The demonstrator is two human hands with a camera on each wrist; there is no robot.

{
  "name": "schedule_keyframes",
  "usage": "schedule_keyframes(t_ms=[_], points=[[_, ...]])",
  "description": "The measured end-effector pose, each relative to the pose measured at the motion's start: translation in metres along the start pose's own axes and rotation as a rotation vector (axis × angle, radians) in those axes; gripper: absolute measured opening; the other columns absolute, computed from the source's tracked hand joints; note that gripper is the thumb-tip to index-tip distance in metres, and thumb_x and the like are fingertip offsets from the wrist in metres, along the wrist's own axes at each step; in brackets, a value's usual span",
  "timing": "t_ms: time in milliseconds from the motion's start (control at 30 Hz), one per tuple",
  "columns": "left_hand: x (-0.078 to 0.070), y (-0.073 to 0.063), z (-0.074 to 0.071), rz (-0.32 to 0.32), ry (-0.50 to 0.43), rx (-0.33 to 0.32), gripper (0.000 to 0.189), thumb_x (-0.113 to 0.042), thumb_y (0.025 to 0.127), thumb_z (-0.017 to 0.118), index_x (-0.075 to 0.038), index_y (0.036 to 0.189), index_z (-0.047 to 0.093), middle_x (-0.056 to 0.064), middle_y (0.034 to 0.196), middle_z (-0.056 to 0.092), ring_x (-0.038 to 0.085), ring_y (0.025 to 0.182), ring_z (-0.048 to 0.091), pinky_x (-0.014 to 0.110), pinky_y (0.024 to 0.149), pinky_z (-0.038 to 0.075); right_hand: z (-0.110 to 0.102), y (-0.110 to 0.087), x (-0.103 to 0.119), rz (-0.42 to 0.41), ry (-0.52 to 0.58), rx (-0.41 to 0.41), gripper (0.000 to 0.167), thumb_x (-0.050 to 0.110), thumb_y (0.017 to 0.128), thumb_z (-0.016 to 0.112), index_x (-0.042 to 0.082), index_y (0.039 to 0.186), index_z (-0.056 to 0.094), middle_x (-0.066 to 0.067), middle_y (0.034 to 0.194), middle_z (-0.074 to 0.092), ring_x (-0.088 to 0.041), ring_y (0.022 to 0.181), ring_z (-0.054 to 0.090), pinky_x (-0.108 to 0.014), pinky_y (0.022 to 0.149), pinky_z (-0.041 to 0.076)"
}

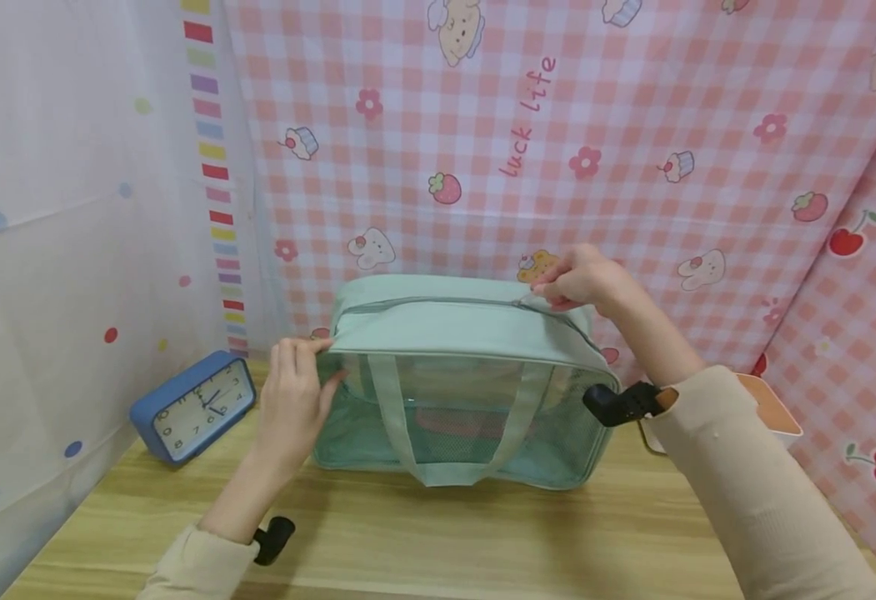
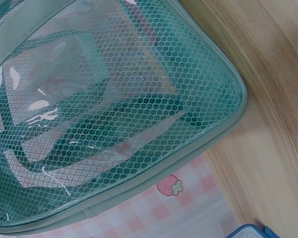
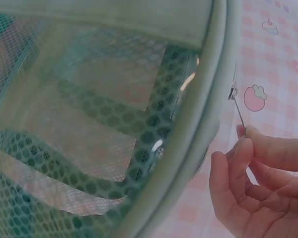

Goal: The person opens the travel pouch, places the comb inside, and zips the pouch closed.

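A mint-green bag (image 1: pixel 453 329) with a clear and mesh front stands upright on the wooden table. Along its top runs a zipper (image 1: pixel 430 300). At the top right, my right hand (image 1: pixel 576 279) pinches the zipper pull (image 3: pixel 241 116) between thumb and forefinger. The metal slider (image 3: pixel 233 92) shows just beyond the pull in the right wrist view. My left hand (image 1: pixel 295 392) grips the bag's upper left corner, fingers at the top edge and thumb on the front. In front, a fabric handle (image 1: pixel 456 473) hangs down. Something pinkish (image 1: pixel 460 421) shows dimly through the bag's front.
A blue alarm clock (image 1: pixel 193 407) stands left of the bag on the table (image 1: pixel 498 546). An orange and white object (image 1: pixel 768 404) lies partly hidden behind the right sleeve. A pink checked cloth (image 1: pixel 633 108) hangs close behind the bag.
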State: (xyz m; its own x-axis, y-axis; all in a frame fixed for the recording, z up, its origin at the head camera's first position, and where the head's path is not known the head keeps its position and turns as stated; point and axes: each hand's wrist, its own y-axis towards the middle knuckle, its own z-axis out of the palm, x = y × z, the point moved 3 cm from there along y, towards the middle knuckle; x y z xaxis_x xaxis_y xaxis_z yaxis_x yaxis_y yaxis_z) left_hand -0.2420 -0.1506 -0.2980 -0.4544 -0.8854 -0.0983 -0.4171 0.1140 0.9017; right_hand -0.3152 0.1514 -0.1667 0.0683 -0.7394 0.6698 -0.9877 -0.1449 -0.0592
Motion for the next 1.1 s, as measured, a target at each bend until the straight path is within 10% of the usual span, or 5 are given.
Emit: schedule_keyframes(t_ms=[333,667,967,1100], points=[[-0.002,-0.001,0.001,-0.008,-0.001,0.002,0.049,-0.007,0.067,0.078,0.007,0.105,0.050,0.018,0.091,0.047,0.027,0.080,0.046,0.029,0.057,0.046,-0.006,-0.003,-0.006,0.011,-0.031,0.006,0.025,0.009,0.090,0.055,-0.009,0.106,0.061,-0.011,0.101,0.059,-0.006,0.066,0.054,-0.023,0.069,0.054],[0.000,0.000,0.000,-0.007,0.003,-0.011,0.049,-0.006,0.067,0.079,0.007,0.103,0.050,0.018,0.090,0.047,0.028,0.081,0.047,0.030,0.058,0.048,-0.017,-0.006,-0.023,0.012,-0.062,-0.039,0.022,0.012,0.089,0.056,-0.009,0.095,0.059,0.001,0.069,0.055,-0.007,0.062,0.053,-0.022,0.065,0.053],[0.000,-0.001,-0.001,-0.006,-0.004,-0.022,0.048,-0.004,0.067,0.078,0.008,0.103,0.049,0.019,0.091,0.047,0.029,0.081,0.047,0.031,0.053,0.045,-0.025,-0.010,-0.042,0.044,-0.033,-0.040,0.026,0.012,0.091,0.054,-0.010,0.103,0.056,-0.027,0.134,0.040,-0.006,0.069,0.053,-0.022,0.071,0.054],[-0.002,-0.001,0.001,-0.008,-0.014,-0.023,0.048,-0.004,0.066,0.078,0.008,0.103,0.049,0.019,0.091,0.047,0.029,0.081,0.047,0.032,0.055,0.046,-0.027,-0.011,-0.045,0.041,-0.032,-0.035,0.028,0.012,0.091,0.053,-0.012,0.107,0.057,-0.025,0.135,0.038,-0.007,0.070,0.053,-0.023,0.072,0.054]])
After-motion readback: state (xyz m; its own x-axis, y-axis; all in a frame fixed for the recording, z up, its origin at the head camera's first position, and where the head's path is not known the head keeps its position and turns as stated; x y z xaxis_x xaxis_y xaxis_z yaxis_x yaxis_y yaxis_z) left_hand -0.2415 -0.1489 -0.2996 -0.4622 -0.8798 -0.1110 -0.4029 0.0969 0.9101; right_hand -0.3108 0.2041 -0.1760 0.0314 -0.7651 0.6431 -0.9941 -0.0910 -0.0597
